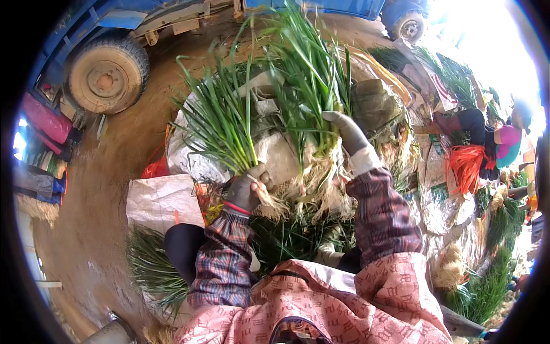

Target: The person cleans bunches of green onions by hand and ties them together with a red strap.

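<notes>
My left hand (245,189), in a grey glove with a red band at the wrist, is closed round a small bunch of green onions (229,135). Its leaves fan up and left, and pale roots hang below my fingers. My right hand (352,137), also in a grey glove, grips the right side of a larger bunch of green onions (309,74); a digit lies across the stems and the other fingers are partly hidden. Under it is a heap of tangled whitish roots (329,183). More dark green leaves (281,238) lie between my knees.
A blue vehicle with a muddy wheel (106,77) stands far left on brown ground. A white sack (163,200) lies left of my hand, above another leafy bundle (154,266). At right are a person in pink and teal (507,140), red-orange strips (464,166) and more bundles (492,286).
</notes>
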{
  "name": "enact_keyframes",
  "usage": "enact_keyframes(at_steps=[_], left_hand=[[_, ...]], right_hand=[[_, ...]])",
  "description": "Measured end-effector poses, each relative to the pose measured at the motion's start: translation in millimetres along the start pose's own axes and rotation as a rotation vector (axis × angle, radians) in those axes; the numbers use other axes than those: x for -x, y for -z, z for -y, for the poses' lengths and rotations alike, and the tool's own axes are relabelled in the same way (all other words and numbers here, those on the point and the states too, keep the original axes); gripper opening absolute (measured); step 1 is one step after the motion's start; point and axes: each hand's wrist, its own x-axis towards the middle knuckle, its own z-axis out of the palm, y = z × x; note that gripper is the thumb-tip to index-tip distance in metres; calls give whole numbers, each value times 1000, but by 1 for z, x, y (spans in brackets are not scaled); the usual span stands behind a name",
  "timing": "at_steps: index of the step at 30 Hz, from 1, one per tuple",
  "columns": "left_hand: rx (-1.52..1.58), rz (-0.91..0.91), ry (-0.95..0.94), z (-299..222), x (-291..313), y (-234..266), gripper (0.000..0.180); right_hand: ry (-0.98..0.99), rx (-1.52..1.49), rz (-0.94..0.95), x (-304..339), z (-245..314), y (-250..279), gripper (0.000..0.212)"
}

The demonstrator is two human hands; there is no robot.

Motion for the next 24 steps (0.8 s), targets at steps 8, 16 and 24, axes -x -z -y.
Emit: enact_keyframes(at_steps=[8,16,24], left_hand=[[-94,-5,-117,-31,46,-3,14],[-265,-138,-214,-7,40,-1,29],[-18,-281,136,44,53,17,27]], right_hand=[[222,1119,-707,23,-13,64,43],[-349,1544,-112,110,-101,-55,51],[-133,555,35,120,-76,-56,45]])
